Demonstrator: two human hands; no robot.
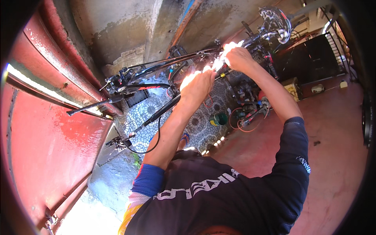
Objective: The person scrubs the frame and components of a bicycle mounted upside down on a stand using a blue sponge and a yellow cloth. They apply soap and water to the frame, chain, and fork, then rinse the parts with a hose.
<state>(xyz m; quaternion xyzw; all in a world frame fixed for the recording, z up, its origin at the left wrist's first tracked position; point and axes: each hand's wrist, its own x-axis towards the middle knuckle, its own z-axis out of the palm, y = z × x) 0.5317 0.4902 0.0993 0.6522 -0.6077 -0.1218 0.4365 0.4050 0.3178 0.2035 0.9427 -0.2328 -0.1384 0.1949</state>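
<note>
Dark jersey [219, 199] with blue cuffs fills the lower frame, closest to the lens, and both bare forearms rise from it toward a bicycle [156, 74] that stands in the upper middle. Its black frame tubes run from the handlebar [117, 84] at the left, with brake levers and a looping black cable [150, 147], up to the sunlit top tube near the centre. A glossy helmet [276, 23] sits at the far end, upper right.

Around it: a red metal gate [51, 137] fills the left side, a stained concrete wall [117, 31] stands behind, patterned paving [196, 123] lies under the bicycle, and a red floor [337, 129] spreads to the right. A green round tin [219, 118] and a tangle of orange and red wires [250, 115] lie on the ground below the frame. Dark railings [313, 55] stand at the upper right.

Left hand [197, 86] reaches up with the forearm nearly straight, fingers curled over the frame tube; glare washes out the fingertips. Right hand [239, 58] comes in with the elbow bent high, wrist turned down, closed around the same tube just beside the left. Whether either also pinches something small there I cannot tell, as the bright patch hides it
</note>
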